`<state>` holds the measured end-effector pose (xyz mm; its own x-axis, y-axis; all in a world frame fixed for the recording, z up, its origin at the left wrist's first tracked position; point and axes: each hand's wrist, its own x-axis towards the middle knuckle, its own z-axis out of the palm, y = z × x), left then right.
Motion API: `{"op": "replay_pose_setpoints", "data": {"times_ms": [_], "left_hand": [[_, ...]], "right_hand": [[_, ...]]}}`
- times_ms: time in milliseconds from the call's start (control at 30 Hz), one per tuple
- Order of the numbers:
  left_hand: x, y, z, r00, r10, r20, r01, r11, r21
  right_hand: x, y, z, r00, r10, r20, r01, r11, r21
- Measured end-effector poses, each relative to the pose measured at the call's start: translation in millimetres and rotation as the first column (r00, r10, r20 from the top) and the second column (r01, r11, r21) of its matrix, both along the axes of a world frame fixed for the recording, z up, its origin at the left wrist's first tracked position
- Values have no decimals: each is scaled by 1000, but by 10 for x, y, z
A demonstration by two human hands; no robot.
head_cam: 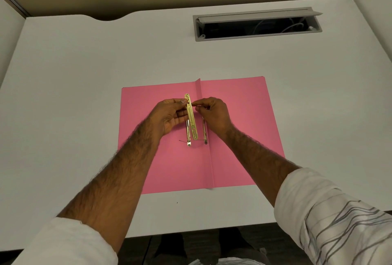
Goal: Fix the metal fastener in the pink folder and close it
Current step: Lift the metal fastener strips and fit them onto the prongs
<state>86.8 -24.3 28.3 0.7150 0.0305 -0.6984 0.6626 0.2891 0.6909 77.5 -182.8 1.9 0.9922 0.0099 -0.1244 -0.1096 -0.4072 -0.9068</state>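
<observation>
The pink folder (239, 128) lies open and flat on the white desk, its spine fold running down the middle. Above its left half, my left hand (169, 116) holds a gold metal fastener bar (192, 120) upright by its upper part. My right hand (214, 114) pinches at the bar's top from the right side. Two thin metal prongs (204, 132) hang down beside and behind the bar, ending just above the folder. Where the prongs join the bar is hidden by my fingers.
A grey cable hatch (257, 24) stands open at the back right of the white desk (84, 73). Partition walls enclose the desk on the left, the right and the back. The desk's front edge runs under my forearms.
</observation>
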Motion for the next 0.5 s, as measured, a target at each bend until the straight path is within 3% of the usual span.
{"op": "replay_pose_setpoints", "data": {"times_ms": [167, 500], "left_hand": [[6, -6, 18, 999, 36, 14, -35, 999, -34], [35, -40, 28, 998, -35, 48, 33, 998, 45]], "right_hand": [[4, -4, -2, 1000, -25, -12, 26, 999, 21], [-16, -8, 22, 1000, 27, 15, -26, 999, -47]]}}
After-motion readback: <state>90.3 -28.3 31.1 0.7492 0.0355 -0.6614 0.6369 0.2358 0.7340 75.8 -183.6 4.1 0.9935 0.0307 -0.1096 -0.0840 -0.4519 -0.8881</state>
